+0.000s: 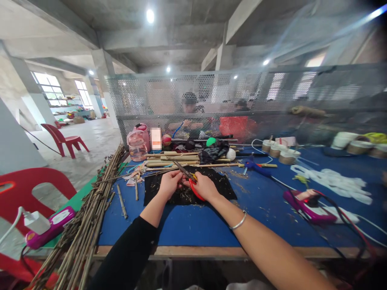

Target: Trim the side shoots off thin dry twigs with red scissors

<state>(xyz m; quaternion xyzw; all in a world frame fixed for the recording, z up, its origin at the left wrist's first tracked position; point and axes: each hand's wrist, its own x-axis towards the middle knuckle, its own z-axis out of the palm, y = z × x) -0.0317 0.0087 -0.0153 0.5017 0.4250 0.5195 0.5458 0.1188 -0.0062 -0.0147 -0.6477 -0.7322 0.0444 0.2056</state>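
Observation:
My left hand (169,183) is closed in a pinch on a thin dark twig (179,166) that slants up and away from me. My right hand (204,186) grips red-handled shears (193,182), whose blades meet the twig between my hands. Both hands hover over a black cloth (225,183) strewn with small cuttings, spread on the blue tabletop (193,225). A silver bangle (238,222) circles my right wrist; my left arm wears a black sleeve.
A long bundle of twigs (90,217) lies along the table's left edge. Bamboo sticks (178,159), a pink jug (137,141), a blue glue gun (256,167), tape rolls (279,151), a purple tool (308,205) and white strips (335,181) surround the cloth. Behind a mesh screen (242,96) sit other people. Red chairs (65,141) stand left.

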